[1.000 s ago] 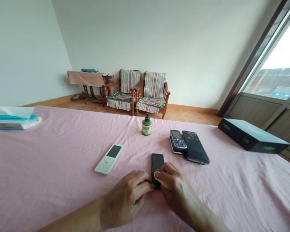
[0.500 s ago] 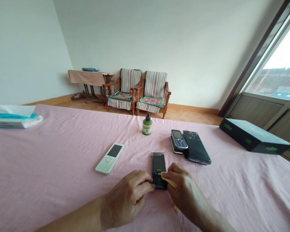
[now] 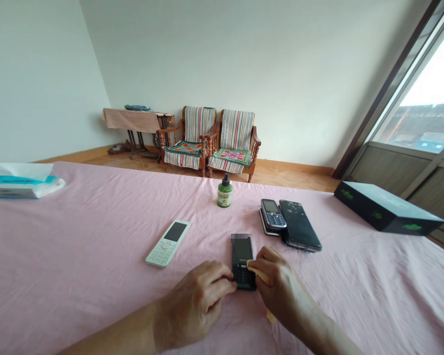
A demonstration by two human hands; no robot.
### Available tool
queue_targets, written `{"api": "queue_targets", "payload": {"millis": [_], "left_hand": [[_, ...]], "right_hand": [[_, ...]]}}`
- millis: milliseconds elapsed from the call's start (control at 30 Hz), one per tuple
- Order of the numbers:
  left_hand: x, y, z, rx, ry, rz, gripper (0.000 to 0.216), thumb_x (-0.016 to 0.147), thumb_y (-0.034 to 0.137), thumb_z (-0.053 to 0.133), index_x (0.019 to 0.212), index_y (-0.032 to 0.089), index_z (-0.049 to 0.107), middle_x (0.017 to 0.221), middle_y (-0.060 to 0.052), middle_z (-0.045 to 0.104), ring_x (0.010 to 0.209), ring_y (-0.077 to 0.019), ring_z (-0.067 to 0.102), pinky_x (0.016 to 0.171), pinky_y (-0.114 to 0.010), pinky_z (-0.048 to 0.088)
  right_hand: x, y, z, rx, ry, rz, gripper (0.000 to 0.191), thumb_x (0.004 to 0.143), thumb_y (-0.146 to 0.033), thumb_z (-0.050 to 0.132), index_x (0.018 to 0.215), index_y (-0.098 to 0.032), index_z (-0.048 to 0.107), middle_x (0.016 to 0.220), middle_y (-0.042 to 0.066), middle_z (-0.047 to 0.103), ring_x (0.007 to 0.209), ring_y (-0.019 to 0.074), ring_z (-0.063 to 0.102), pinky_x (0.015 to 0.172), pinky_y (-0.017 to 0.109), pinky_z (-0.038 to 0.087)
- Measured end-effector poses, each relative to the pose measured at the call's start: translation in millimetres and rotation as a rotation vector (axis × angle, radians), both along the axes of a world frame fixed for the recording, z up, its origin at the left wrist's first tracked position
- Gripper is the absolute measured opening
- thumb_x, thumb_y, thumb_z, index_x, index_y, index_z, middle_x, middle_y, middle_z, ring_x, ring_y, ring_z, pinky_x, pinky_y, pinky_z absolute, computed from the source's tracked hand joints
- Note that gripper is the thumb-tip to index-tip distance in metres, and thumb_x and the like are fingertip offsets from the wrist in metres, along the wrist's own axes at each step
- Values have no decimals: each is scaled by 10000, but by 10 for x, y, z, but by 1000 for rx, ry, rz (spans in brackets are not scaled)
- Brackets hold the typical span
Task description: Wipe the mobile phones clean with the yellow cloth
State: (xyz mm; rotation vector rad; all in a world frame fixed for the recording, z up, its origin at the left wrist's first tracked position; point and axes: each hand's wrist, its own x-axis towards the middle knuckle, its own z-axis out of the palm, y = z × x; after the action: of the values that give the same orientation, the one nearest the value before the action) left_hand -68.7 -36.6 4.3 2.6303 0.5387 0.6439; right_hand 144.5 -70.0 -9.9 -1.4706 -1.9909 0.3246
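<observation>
A black keypad phone (image 3: 242, 251) lies face up on the pink cloth, its screen away from me. My left hand (image 3: 198, 296) is closed, thumb and fingertips against the phone's lower left edge. Pinched in my right hand (image 3: 281, 281) is a yellow cloth (image 3: 261, 273), one end touching the right side of the keypad and another end hanging below the palm. Part of that cloth is hidden by my fingers. To the left rests a white keypad phone (image 3: 167, 244), touched by neither hand.
Behind the black phone stands a green bottle (image 3: 225, 192) with a dark cap. At the right, a dark keypad phone (image 3: 273, 214) lies stacked beside a large black smartphone (image 3: 300, 224). A black box (image 3: 388, 209) sits farther right, a tissue pack (image 3: 24, 185) far left.
Both hands and the black phone stay in nearly the same place. The yellow cloth's lower end shows slightly more below my right hand. The view has shifted very slightly.
</observation>
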Motion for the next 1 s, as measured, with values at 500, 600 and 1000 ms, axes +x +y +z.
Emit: {"api": "queue_targets", "payload": {"millis": [500, 600, 1000], "left_hand": [[-2, -9, -13, -11, 4, 12, 367, 810, -33, 474, 1080, 164, 625, 1078, -75, 590, 994, -207, 557, 908, -336, 480], [4, -13, -8, -20, -2, 13, 374, 813, -35, 468, 1084, 169, 625, 1060, -70, 589, 984, -206, 559, 899, -339, 486], [11, -4, -17, -38, -62, 19, 425, 798, -30, 428, 1084, 214, 626, 1025, -67, 605, 960, -207, 591, 843, -331, 536]], "right_hand": [[-26, 40, -5, 17, 10, -3, 298, 701, 76, 452, 661, -172, 613, 758, 25, 508, 726, 149, 500, 640, 256, 357], [-85, 64, -7, 33, -29, 4, 297, 746, 64, 438, 664, -174, 595, 772, 26, 507, 726, 148, 484, 637, 254, 354], [-95, 76, 83, 57, -54, 11, 272, 745, 51, 463, 613, -165, 564, 747, 16, 498, 706, 131, 484, 603, 236, 338]]}}
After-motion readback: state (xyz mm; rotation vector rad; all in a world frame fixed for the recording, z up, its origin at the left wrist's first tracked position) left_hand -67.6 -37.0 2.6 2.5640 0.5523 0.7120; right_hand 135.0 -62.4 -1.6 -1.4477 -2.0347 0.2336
